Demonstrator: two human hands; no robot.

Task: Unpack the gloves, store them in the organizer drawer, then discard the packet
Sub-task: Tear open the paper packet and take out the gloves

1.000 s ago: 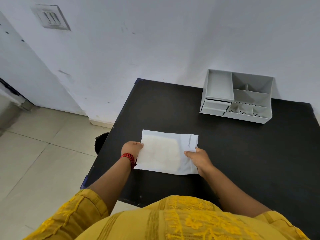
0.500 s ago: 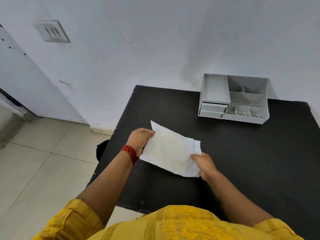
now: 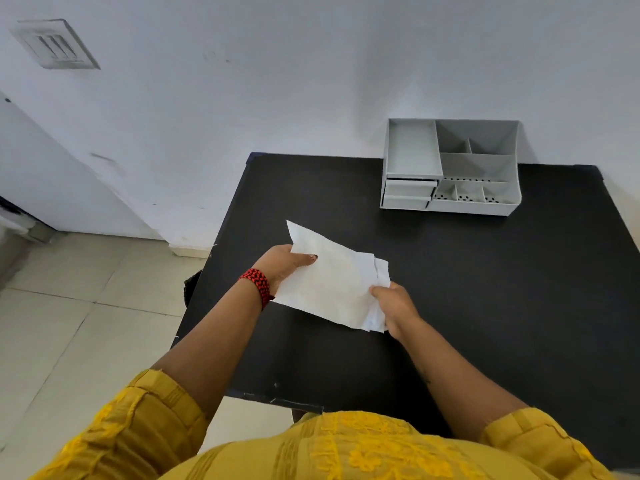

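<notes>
Packet [image 3: 332,285] (white) held w/ both hands.

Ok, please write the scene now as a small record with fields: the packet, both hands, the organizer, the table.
packet: flat white paper packet, held tilted above the table, right end with a small tear
left hand: grips the packet's left edge; red beaded wristband
right hand: pinches the packet's right end
organizer: grey plastic compartment organizer at the wall, drawers shut
table: black square table
gloves: not visible
</notes>
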